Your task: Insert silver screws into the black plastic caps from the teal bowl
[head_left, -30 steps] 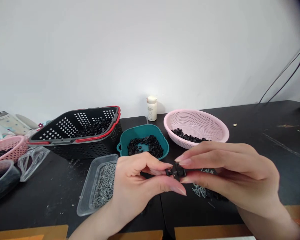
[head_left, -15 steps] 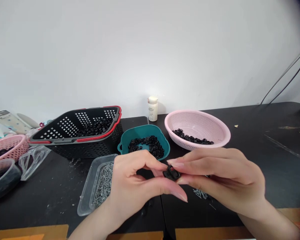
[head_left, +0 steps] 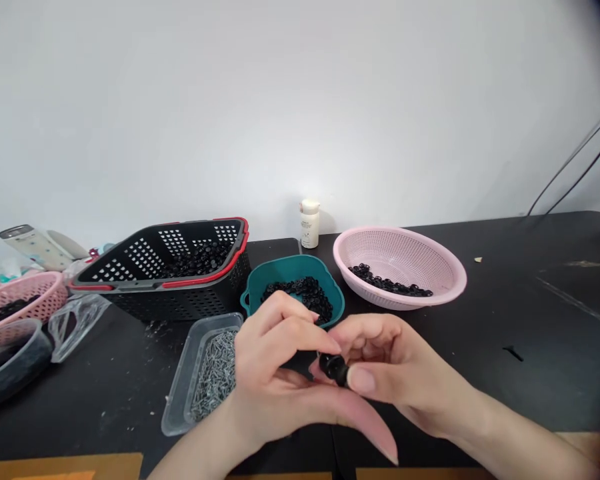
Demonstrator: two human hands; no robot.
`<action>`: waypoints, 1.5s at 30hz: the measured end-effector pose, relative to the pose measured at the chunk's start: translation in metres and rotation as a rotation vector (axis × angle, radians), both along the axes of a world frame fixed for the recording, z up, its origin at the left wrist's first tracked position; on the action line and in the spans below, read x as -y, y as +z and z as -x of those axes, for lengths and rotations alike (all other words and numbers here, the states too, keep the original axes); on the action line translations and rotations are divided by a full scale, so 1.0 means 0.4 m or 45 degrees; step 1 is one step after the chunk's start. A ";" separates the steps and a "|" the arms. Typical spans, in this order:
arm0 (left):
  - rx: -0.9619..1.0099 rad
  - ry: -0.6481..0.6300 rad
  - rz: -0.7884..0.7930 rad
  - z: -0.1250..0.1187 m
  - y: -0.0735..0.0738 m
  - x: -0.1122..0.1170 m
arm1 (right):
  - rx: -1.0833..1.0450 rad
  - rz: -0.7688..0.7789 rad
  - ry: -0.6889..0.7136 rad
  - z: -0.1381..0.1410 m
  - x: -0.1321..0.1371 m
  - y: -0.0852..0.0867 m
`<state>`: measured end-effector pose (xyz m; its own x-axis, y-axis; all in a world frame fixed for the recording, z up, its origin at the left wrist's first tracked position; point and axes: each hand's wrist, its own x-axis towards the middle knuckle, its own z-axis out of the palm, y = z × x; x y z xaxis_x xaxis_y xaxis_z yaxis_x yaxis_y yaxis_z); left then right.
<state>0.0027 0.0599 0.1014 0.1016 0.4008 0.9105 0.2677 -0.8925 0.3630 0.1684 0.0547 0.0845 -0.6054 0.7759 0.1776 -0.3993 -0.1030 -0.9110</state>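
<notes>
You are now holding the small black fitting [head_left: 334, 369] at a new slant, suggesting a regrip. Your right hand [head_left: 415, 373] is pinching it; whether your left hand [head_left: 260, 360] is gripping too is remaining unclear. Nearer you than the teal basin [head_left: 295, 265], its long axis is sloping down-right, one end pointing toward your right thumb.

Hands [head_left: 265, 380] [head_left: 410, 373] could pass rightward; bowl [head_left: 286, 268] and colander [head_left: 410, 257] block ahead.

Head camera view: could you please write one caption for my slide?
Left hand and right hand meet around a small black part before a teal plastic tray and a round pink plastic colander.
</notes>
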 end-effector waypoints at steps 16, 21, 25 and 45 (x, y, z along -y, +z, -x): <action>-0.408 0.146 -0.249 0.035 0.029 -0.006 | 0.345 -1.160 -0.710 -0.025 0.007 0.039; -0.345 0.065 -0.116 0.022 0.023 0.001 | 0.289 -0.944 -0.704 -0.030 0.005 0.049; -0.392 -0.001 -0.058 0.022 0.019 -0.001 | 0.240 -0.562 -0.608 -0.037 0.005 0.045; -0.376 0.009 -0.174 0.032 -0.009 -0.026 | 0.182 -0.240 0.034 -0.040 -0.016 0.047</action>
<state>-0.0100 0.0701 0.0977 0.3666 0.2786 0.8877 0.3500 -0.9253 0.1459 0.1843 0.0612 0.1032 -0.6545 0.7207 0.2288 -0.2645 0.0652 -0.9622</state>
